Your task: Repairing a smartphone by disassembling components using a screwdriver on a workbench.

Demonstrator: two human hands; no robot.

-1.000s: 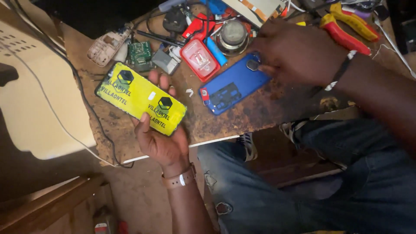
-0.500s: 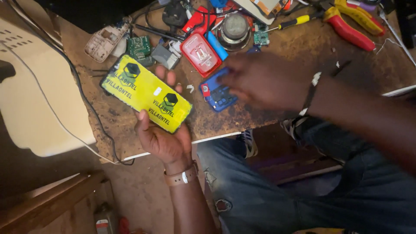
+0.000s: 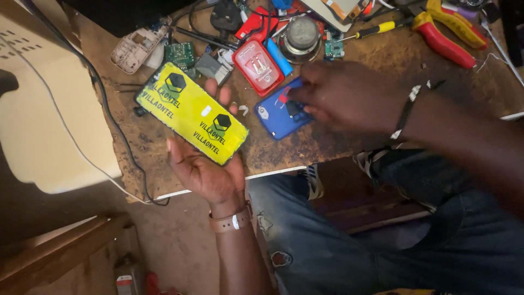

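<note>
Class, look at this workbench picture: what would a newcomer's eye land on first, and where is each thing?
The bright yellow flat panel stands out, held in the left hand at the bench's near edge. Beside it, the right hand rests on a blue phone lying on the worn wooden bench. Red-handled pliers lie at the far right.

Yellow phone-sized panel with black hexagon marks lay flat, face up, slanted across the left grip's palm. Blue phone lay back-up on the worktop, partly under the right grip's fingertips.
</note>
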